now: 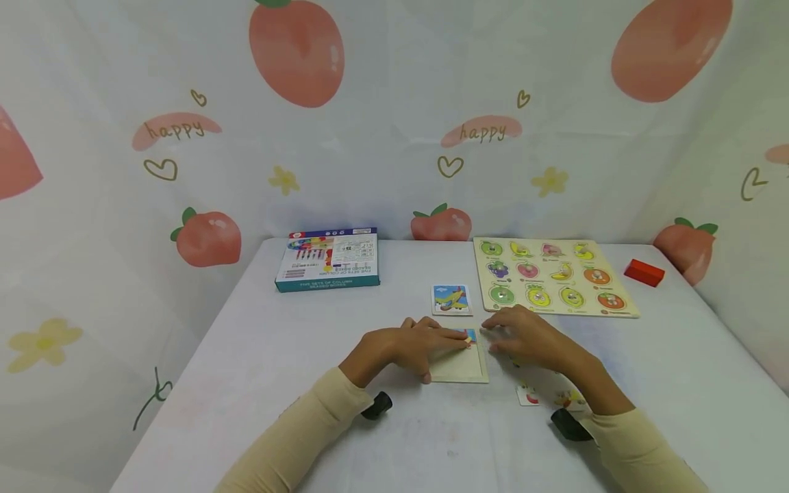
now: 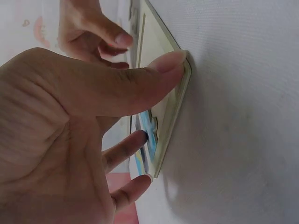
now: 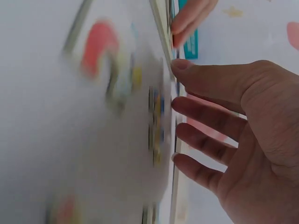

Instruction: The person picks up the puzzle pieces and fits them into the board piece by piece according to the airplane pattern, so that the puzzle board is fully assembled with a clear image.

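Spanning the shallow tray (image 1: 457, 368) from its left side, the left hand (image 1: 414, 348) rests its thumb (image 2: 163, 67) on the near left corner, while its other fingers (image 2: 125, 150) extend toward the blue-printed pieces (image 2: 152, 135) set along the far edge. These fingers touch rather than clasp. The right hand (image 1: 531, 340) is just beside the tray's right edge, its fingers (image 3: 208, 115) parted, loosely bent and holding nothing; whether its thumb meets the rim cannot be told.

The governing relation appears to be that between the right hand, tray and loose pieces (image 1: 527, 395): the tray lies directly left of the right fingers, whereas the pieces lie on the surface (image 1: 453, 438) toward the person, partly hidden beneath the right wrist. The right hand is therefore the nearer to them. The tray looks almost square in the head view, so no long axis can be assigned. Just beyond the tray lies a picture tile (image 1: 452, 300) showing an airplane, its upper edge facing away from the person.
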`<action>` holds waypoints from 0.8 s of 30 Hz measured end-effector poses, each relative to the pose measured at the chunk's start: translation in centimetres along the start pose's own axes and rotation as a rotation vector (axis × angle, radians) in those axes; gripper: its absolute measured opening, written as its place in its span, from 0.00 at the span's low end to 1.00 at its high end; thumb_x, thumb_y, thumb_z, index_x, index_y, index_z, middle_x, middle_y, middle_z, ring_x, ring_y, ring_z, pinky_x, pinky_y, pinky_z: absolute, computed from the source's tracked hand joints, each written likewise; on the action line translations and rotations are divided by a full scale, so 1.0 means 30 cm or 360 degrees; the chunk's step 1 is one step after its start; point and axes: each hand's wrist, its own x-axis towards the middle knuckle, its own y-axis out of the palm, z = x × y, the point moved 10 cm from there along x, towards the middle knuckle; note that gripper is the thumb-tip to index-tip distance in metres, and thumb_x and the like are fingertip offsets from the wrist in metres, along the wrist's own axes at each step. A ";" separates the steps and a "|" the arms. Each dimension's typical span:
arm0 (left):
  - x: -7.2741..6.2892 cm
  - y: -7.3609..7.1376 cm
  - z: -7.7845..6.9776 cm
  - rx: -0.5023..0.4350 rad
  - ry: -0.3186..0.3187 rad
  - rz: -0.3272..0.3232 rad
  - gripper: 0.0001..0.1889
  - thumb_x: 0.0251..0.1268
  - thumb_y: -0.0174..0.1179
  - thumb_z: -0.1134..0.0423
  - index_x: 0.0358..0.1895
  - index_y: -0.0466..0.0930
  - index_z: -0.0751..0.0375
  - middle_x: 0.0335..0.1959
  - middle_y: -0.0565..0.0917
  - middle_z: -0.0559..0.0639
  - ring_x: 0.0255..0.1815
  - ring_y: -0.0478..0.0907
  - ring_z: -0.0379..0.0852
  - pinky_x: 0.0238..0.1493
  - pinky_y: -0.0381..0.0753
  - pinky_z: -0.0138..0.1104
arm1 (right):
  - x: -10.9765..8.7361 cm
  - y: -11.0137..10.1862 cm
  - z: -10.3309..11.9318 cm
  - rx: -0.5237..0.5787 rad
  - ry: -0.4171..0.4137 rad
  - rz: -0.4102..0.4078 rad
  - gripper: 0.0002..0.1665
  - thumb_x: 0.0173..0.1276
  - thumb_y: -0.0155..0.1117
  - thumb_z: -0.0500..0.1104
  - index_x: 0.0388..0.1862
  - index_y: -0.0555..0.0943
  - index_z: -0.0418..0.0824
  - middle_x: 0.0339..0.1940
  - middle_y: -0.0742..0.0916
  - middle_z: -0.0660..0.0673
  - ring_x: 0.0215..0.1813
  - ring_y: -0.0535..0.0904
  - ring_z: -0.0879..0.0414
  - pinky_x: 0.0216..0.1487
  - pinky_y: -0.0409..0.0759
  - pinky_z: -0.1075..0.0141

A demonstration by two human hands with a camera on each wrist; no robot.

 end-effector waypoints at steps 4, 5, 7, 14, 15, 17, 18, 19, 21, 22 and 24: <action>0.002 -0.002 0.003 0.0050 -0.0040 -0.0002 0.50 0.62 0.77 0.63 0.84 0.61 0.32 0.84 0.57 0.23 0.80 0.57 0.42 0.66 0.64 0.39 | -0.046 -0.017 -0.033 -0.0020 0.0019 0.0038 0.20 0.67 0.78 0.47 0.56 0.90 0.42 0.57 0.89 0.44 0.64 0.80 0.40 0.66 0.76 0.39; 0.001 -0.002 0.003 0.0060 -0.0045 -0.0001 0.50 0.61 0.77 0.63 0.84 0.61 0.32 0.84 0.57 0.24 0.80 0.57 0.43 0.67 0.64 0.40 | -0.057 -0.021 -0.039 -0.0027 0.0018 0.0041 0.20 0.66 0.78 0.47 0.55 0.90 0.43 0.56 0.89 0.45 0.62 0.80 0.42 0.64 0.77 0.40; 0.001 -0.001 0.003 0.0075 -0.0046 0.0002 0.50 0.62 0.77 0.63 0.84 0.60 0.33 0.84 0.57 0.25 0.81 0.56 0.45 0.69 0.64 0.42 | -0.076 -0.028 -0.050 -0.0031 0.0009 0.0037 0.19 0.64 0.79 0.47 0.53 0.91 0.44 0.53 0.89 0.48 0.59 0.81 0.45 0.61 0.79 0.44; -0.010 -0.001 0.007 -0.0050 -0.0023 -0.0048 0.50 0.62 0.76 0.66 0.85 0.60 0.39 0.85 0.58 0.29 0.80 0.57 0.48 0.68 0.64 0.43 | -0.123 -0.032 -0.081 -0.0055 0.0050 0.0072 0.15 0.61 0.81 0.45 0.47 0.93 0.48 0.47 0.88 0.54 0.55 0.79 0.49 0.56 0.78 0.48; -0.013 -0.001 0.012 -0.0084 -0.0032 -0.0071 0.50 0.62 0.77 0.66 0.85 0.61 0.39 0.85 0.59 0.30 0.80 0.58 0.47 0.67 0.64 0.42 | -0.127 -0.031 -0.084 -0.0062 0.0065 0.0080 0.14 0.61 0.81 0.45 0.47 0.93 0.49 0.47 0.88 0.54 0.55 0.79 0.50 0.56 0.78 0.49; -0.021 -0.004 0.026 -0.0130 -0.0063 -0.0133 0.50 0.61 0.78 0.64 0.85 0.61 0.40 0.85 0.60 0.32 0.81 0.58 0.47 0.67 0.64 0.42 | -0.133 -0.028 -0.090 -0.0062 0.0088 0.0092 0.14 0.62 0.81 0.45 0.47 0.93 0.49 0.47 0.88 0.55 0.55 0.78 0.51 0.56 0.78 0.49; -0.026 -0.005 0.034 -0.0139 -0.0083 -0.0171 0.50 0.61 0.79 0.62 0.84 0.62 0.41 0.84 0.61 0.33 0.81 0.59 0.47 0.68 0.64 0.43 | -0.135 -0.028 -0.091 -0.0059 0.0088 0.0090 0.14 0.62 0.81 0.46 0.47 0.93 0.49 0.47 0.88 0.55 0.55 0.78 0.51 0.56 0.78 0.50; -0.032 -0.009 0.040 -0.0133 -0.0100 -0.0210 0.49 0.60 0.79 0.60 0.84 0.63 0.42 0.84 0.63 0.35 0.80 0.60 0.47 0.68 0.65 0.44 | -0.138 -0.029 -0.091 -0.0051 0.0091 0.0087 0.13 0.62 0.81 0.46 0.46 0.93 0.49 0.47 0.88 0.55 0.54 0.77 0.51 0.55 0.78 0.50; -0.046 -0.015 0.052 -0.0136 -0.0138 -0.0289 0.47 0.59 0.81 0.57 0.82 0.66 0.44 0.81 0.66 0.39 0.79 0.62 0.48 0.69 0.66 0.45 | -0.144 -0.032 -0.091 -0.0046 0.0091 0.0079 0.13 0.62 0.81 0.47 0.46 0.93 0.49 0.46 0.87 0.56 0.54 0.77 0.52 0.55 0.78 0.51; -0.053 -0.018 0.056 -0.0143 -0.0153 -0.0326 0.47 0.58 0.81 0.56 0.81 0.68 0.45 0.80 0.68 0.42 0.78 0.64 0.48 0.69 0.67 0.45 | -0.147 -0.034 -0.090 -0.0043 0.0088 0.0076 0.13 0.62 0.81 0.47 0.46 0.93 0.48 0.46 0.87 0.56 0.53 0.77 0.53 0.54 0.78 0.52; -0.066 -0.023 0.063 -0.0168 -0.0174 -0.0388 0.45 0.57 0.82 0.55 0.79 0.71 0.47 0.77 0.70 0.45 0.75 0.66 0.48 0.68 0.68 0.46 | -0.152 -0.039 -0.089 -0.0045 0.0085 0.0069 0.13 0.63 0.81 0.47 0.46 0.93 0.48 0.45 0.87 0.56 0.52 0.77 0.54 0.54 0.78 0.53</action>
